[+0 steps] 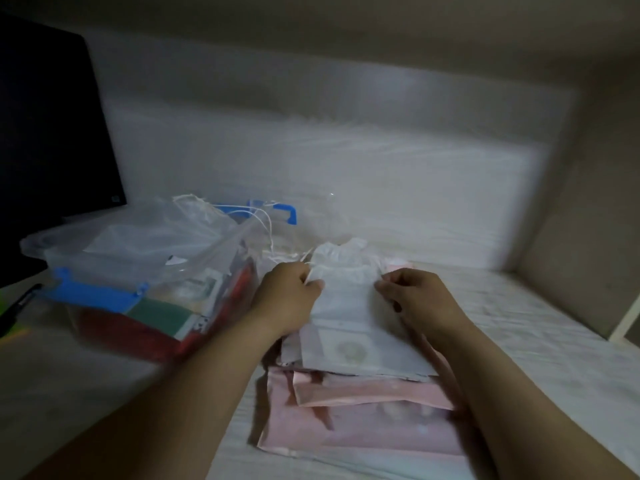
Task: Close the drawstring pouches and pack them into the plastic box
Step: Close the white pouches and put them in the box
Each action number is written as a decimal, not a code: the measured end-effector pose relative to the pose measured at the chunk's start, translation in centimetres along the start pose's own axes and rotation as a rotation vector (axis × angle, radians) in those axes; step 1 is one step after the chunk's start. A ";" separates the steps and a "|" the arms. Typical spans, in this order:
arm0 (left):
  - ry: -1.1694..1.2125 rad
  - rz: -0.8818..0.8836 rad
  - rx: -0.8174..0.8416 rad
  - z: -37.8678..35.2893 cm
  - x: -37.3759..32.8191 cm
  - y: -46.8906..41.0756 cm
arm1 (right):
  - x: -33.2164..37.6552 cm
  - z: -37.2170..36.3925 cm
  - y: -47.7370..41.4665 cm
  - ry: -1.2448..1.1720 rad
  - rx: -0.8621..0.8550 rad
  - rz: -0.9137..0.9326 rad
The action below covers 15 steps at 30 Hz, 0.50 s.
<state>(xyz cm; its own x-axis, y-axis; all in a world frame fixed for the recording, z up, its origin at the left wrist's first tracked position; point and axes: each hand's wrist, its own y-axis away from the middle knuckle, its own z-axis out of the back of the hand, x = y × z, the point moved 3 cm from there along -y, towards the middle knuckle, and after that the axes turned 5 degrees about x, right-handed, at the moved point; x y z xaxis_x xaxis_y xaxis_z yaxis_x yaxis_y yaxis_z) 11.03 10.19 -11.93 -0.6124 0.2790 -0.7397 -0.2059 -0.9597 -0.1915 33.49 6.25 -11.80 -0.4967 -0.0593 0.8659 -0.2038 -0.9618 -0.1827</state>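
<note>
Too blurred and dim to read the print on the white pouch [346,306] or sort the contents of the plastic box [104,251]. Cannot tell whether cord or cloth sits inside the pinching fingertips of the left hand [291,292] and right hand [419,299]. Mostly covered beneath: the pink pouches [363,424]. Cut off at the left edge: a dark screen [45,133]. Cut off at the bottom: both forearms.

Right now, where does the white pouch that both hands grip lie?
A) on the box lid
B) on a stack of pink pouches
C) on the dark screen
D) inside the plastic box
B: the left hand and right hand pinch the white pouch at its neck as it lies on the pink pouches, to the right of the box.
</note>
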 end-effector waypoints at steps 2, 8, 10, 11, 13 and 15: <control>0.210 -0.048 0.008 0.6 -0.1 -0.1 | 0.7 0.5 0.6 -0.130 0.070 -0.001; 0.985 0.189 0.319 0.4 -0.7 0.9 | 2.1 -0.4 1.6 -0.638 0.313 -0.163; 1.107 0.287 0.422 0.5 -0.8 1.4 | 2.5 -1.2 2.0 -0.851 0.418 -0.253; 1.130 0.318 0.443 0.6 -0.8 1.5 | 2.5 -1.4 2.0 -0.932 0.454 -0.293; 1.111 0.329 0.458 0.6 -0.7 1.7 | 2.5 -1.6 2.3 -0.967 0.483 -0.336; 1.070 0.320 0.395 0.6 -0.4 1.6 | 1.9 -1.9 2.2 -0.880 0.491 -0.336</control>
<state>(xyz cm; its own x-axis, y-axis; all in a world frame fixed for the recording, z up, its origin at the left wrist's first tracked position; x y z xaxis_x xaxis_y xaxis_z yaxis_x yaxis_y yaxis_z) 10.50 8.56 -11.51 0.2327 -0.3235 -0.9171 -0.4956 -0.8509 0.1744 30.54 4.55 -11.44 0.3474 0.2463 0.9048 0.2434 -0.9555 0.1667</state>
